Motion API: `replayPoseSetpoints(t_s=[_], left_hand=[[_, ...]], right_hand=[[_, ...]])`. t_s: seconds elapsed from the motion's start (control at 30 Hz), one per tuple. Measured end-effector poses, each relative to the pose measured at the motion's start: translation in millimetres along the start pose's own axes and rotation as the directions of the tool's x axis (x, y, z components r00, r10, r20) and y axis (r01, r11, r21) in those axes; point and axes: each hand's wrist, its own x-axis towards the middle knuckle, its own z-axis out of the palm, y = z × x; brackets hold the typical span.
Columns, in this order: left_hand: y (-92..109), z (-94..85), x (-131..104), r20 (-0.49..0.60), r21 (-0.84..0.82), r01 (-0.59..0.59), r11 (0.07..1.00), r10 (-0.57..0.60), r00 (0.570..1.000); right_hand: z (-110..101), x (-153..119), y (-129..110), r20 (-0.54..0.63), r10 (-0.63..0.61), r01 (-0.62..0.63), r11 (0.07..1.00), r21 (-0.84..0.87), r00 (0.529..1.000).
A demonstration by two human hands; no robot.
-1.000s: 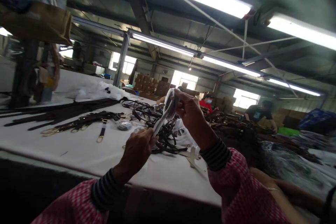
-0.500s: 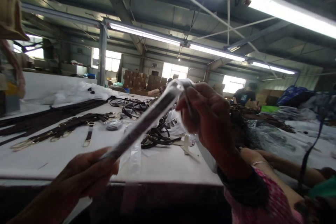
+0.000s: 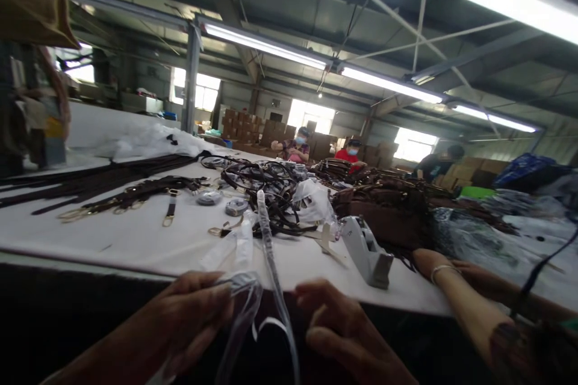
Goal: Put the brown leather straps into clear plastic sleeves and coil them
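My left hand (image 3: 194, 313) pinches one end of a strap in clear plastic film (image 3: 244, 295) at the table's front edge. The strap hangs in a loop below, and its other length stands up in front of the table as a narrow plastic-wrapped strip (image 3: 270, 246). Just right of that strip is my right hand (image 3: 343, 328), its fingers curled but apart, with nothing seen in them. The lower part of the strap is dim and partly cut off by the frame.
A grey tape dispenser (image 3: 366, 252) stands on the white table (image 3: 149, 246). Dark straps with metal clasps (image 3: 130, 197), coiled wrapped straps (image 3: 235, 207) and a heap of dark handles (image 3: 266, 180) lie behind. A co-worker's arm (image 3: 460, 289) reaches in at right; others work at the back.
My right hand has let go of the wrapped strap and dropped lower. My left hand has moved right, still gripping the strap, which now hangs loosely. The view has shifted, uncovering the tape dispenser.
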Motion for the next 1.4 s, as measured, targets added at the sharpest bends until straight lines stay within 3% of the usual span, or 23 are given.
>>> replayPoseSetpoints(t_s=[0.1, 0.17, 0.3, 0.4, 0.5, 0.63, 0.83, 0.93, 1.03, 1.13, 1.2, 1.27, 1.33, 1.4], left_hand=[[32, 25.7, 16, 0.057, 0.043, 0.002, 0.999, -0.005, 0.998], [50, 31.5, 20, 0.068, 0.022, -0.039, 0.999, 0.037, 0.997], [71, 23.6, 15, 0.04, -0.012, -0.117, 0.993, 0.118, 0.992], [69, 19.4, 9, 0.04, -0.056, -0.168, 0.984, 0.17, 0.985], [56, 22.7, 8, 0.039, -0.089, -0.174, 0.981, 0.178, 0.983], [30, 25.2, 11, -0.017, -0.095, -0.107, 0.99, 0.105, 0.994], [11, 20.4, 3, -0.035, -0.04, -0.03, 0.999, 0.029, 0.999], [22, 24.2, -7, -0.019, -0.052, -0.039, 0.998, 0.038, 0.999], [40, 31.9, -8, -0.078, -0.08, -0.122, 0.989, 0.116, 0.99], [50, 38.3, 8, -0.294, -0.053, -0.31, 0.949, 0.282, 0.913], [48, 38.2, 25, -0.438, 0.096, -0.41, 0.907, 0.408, 0.801], [38, 31.8, 40, -0.49, 0.356, -0.42, 0.835, 0.55, 0.676], [25, 18.9, 49, -0.391, 0.627, -0.402, 0.668, 0.716, 0.579], [12, 2.0, 49, -0.177, 0.8, -0.394, 0.452, 0.805, 0.566]], right_hand=[[24, 38, -7, -0.054, -0.188, 0.188, 0.982, 0.001, 0.981], [40, 64, -8, 0.03, -0.299, 0.295, 0.95, 0.098, 0.954], [64, 96, 0, 0.097, -0.287, 0.237, 0.906, 0.35, 0.953], [71, 106, 7, 0.06, -0.263, 0.216, 0.885, 0.413, 0.963], [70, 117, 8, -0.078, -0.23, 0.24, 0.857, 0.455, 0.97], [57, 134, -3, -0.326, -0.282, 0.404, 0.817, 0.412, 0.902], [35, 150, -5, -0.309, -0.418, 0.493, 0.839, 0.228, 0.854], [36, 150, 13, -0.297, -0.428, 0.486, 0.86, 0.157, 0.853], [58, 140, 33, -0.259, -0.4, 0.446, 0.882, 0.152, 0.879], [101, 121, 49, -0.236, -0.357, 0.408, 0.884, 0.227, 0.904], [132, 107, 56, -0.208, -0.293, 0.353, 0.855, 0.381, 0.933], [156, 93, 59, -0.116, -0.19, 0.223, 0.804, 0.551, 0.975], [164, 80, 60, 0.008, -0.069, 0.048, 0.773, 0.633, 0.998], [156, 68, 60, 0.1, 0.019, -0.078, 0.77, 0.633, 0.995]])
